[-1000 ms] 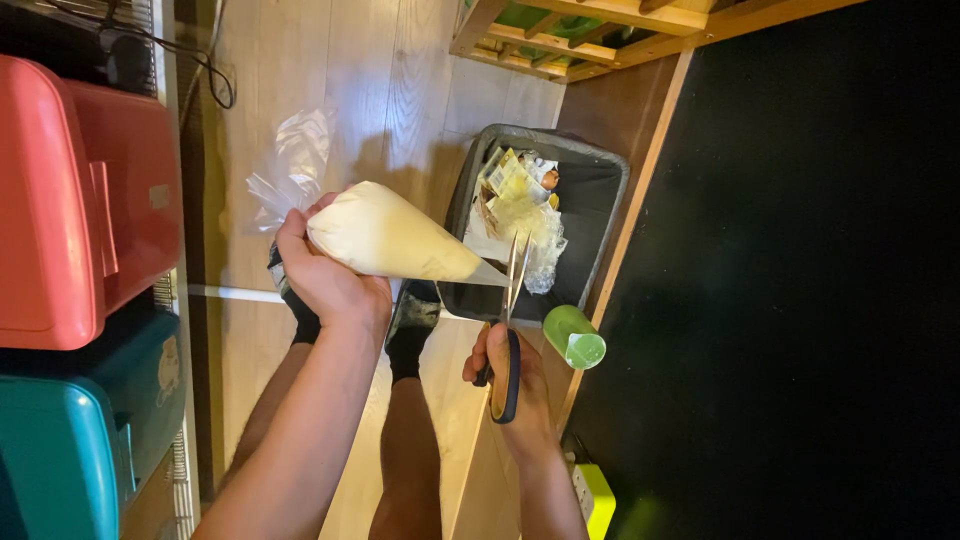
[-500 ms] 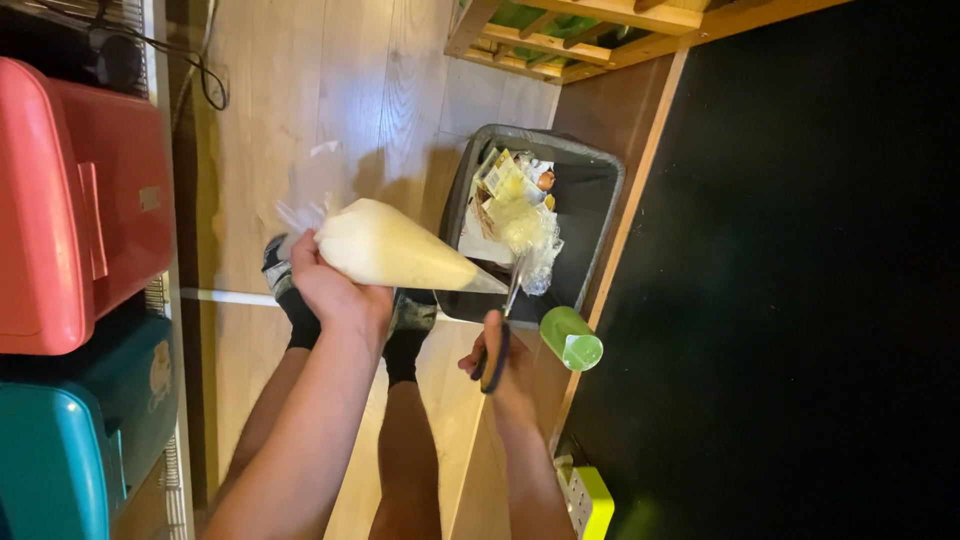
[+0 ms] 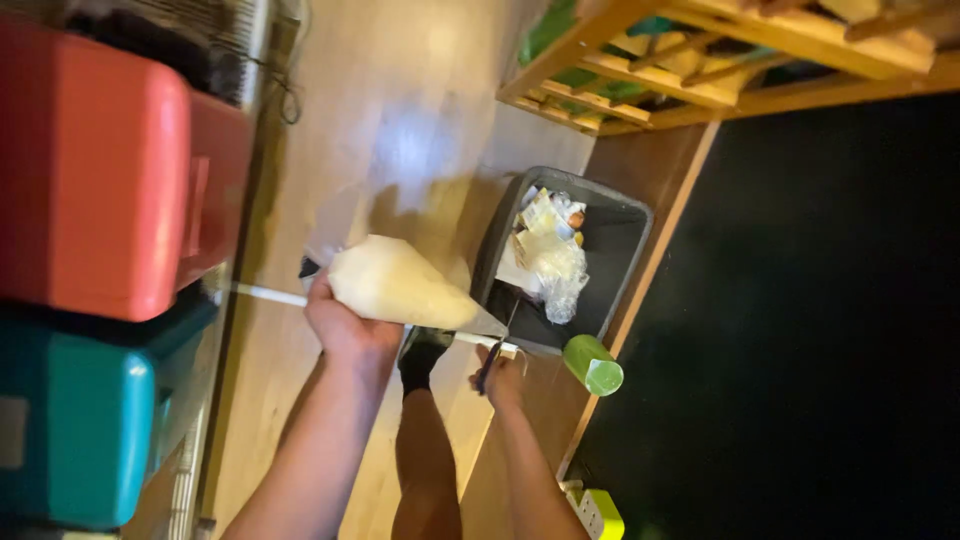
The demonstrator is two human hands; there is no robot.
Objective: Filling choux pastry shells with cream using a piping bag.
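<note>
Scissors [image 3: 492,362] sit in your right hand [image 3: 500,378], fingers curled around the handles, the blades pointing up at the narrow tip of the piping bag [image 3: 400,285]. Your left hand [image 3: 345,330] is wrapped around the wide end of that cream-filled cone, holding it out level above the wooden floor [image 3: 420,110]. The tip hangs over the near edge of the grey bin [image 3: 630,260], which holds crumpled plastic and paper scraps. Just beside the bin, a green cup [image 3: 592,364] lies near your right hand. Red and teal crates [image 3: 90,170] are stacked at your left.
</note>
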